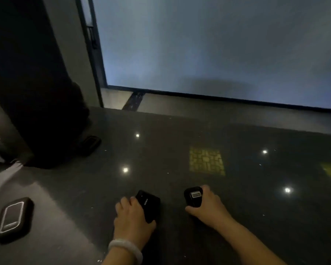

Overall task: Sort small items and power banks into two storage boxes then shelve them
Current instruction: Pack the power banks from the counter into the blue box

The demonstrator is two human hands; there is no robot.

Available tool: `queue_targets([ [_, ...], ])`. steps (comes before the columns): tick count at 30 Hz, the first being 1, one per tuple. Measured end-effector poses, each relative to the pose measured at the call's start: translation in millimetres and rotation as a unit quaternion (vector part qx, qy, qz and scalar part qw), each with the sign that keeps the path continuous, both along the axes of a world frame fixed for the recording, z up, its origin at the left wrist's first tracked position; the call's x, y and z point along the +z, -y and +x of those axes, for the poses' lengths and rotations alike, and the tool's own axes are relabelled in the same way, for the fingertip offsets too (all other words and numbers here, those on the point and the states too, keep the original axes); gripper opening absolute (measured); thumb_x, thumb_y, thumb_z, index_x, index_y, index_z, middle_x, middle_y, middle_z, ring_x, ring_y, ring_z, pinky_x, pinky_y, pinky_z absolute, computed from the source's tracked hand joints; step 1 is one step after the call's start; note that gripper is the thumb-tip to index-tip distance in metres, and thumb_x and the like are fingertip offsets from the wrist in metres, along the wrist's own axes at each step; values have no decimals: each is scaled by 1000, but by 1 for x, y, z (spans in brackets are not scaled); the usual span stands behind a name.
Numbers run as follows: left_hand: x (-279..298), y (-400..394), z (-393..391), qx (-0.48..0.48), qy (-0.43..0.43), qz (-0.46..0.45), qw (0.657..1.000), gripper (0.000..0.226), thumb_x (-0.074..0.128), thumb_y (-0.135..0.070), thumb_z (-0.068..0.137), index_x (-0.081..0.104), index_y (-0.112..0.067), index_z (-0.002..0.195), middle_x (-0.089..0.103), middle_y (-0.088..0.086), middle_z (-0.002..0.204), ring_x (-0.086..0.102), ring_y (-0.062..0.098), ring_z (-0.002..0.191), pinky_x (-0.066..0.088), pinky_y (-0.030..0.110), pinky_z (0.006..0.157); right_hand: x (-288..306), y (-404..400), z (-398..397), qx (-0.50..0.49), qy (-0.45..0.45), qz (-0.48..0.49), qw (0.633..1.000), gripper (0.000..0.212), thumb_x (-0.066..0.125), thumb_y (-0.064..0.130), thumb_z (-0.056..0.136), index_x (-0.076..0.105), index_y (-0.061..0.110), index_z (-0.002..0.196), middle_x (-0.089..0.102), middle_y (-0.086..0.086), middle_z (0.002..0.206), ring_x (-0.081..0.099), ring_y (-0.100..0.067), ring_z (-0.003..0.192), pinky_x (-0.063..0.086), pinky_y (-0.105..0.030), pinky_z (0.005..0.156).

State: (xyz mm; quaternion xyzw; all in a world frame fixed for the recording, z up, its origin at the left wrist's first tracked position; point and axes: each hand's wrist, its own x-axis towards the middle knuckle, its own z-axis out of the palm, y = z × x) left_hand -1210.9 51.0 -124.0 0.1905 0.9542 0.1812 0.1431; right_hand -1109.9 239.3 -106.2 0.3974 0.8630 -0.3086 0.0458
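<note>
The left hand (131,217) has its grip closed around a black power bank (148,204), with the fingers over one long side and the thumb under the near end. The right hand (206,204) has its grip closed around a second power bank (193,197), the one with a small white label on top. Both sit low over the dark counter (180,142), and I cannot tell if they are touching it or just lifted off.

These power banks look like hard little bricks. They will not bend or squash. They are probably heavy for how small they are (there is a battery inside). Their sides look smooth, so they could slip. Holding them across the two long sides, as both hands do now, seems the safest way.

Well off to the left of the left grip lies another power bank (13,219), flat on the counter, with a pale outline on its face. Farther away, up and to the left, is a fourth dark one (91,143) near a black shape I cannot make out. No storage boxes show here.
</note>
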Motion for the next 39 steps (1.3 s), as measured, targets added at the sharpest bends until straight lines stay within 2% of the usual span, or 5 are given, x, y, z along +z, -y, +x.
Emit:
queue_targets([
  [16, 76, -144, 267, -362, -8, 106, 926, 73, 73, -52, 69, 39, -23, 127, 30, -5, 109, 31, 16, 115, 39, 30, 99, 77, -51, 358, -262, -92, 69, 958, 77, 77, 47, 70, 37, 25, 131, 42, 4, 116, 47, -17, 112, 47, -38, 96],
  [24, 96, -171, 451, -503, 7, 162, 849, 74, 74, -56, 68, 40, -29, 127, 30, -11, 108, 24, 5, 102, 36, 29, 101, 94, -31, 567, -375, -98, 111, 915, 80, 77, 52, 70, 35, 25, 133, 42, 7, 114, 47, -15, 112, 46, -35, 96],
  [27, 101, -174, 503, -542, 9, 189, 819, 70, 75, -56, 67, 41, -31, 123, 31, -12, 106, 28, 5, 102, 36, 24, 95, 89, -20, 627, -409, -100, 103, 901, 74, 77, 52, 69, 38, 28, 126, 42, 9, 108, 49, -12, 102, 48, -27, 83],
  [34, 108, -179, 580, -611, 17, 192, 768, 62, 69, -62, 63, 40, -37, 111, 29, -18, 100, 29, 4, 102, 32, 21, 81, 66, -1, 716, -485, -78, 89, 866, 75, 77, 52, 64, 41, 27, 125, 45, 10, 108, 48, -12, 103, 45, -27, 85],
  [39, 105, -188, 602, -663, 6, 176, 727, 61, 70, -59, 65, 41, -34, 113, 31, -12, 104, 32, 7, 106, 36, 22, 84, 55, 6, 737, -539, -111, 30, 835, 88, 84, 48, 57, 36, 29, 128, 46, 5, 115, 49, -10, 97, 39, -15, 66],
])
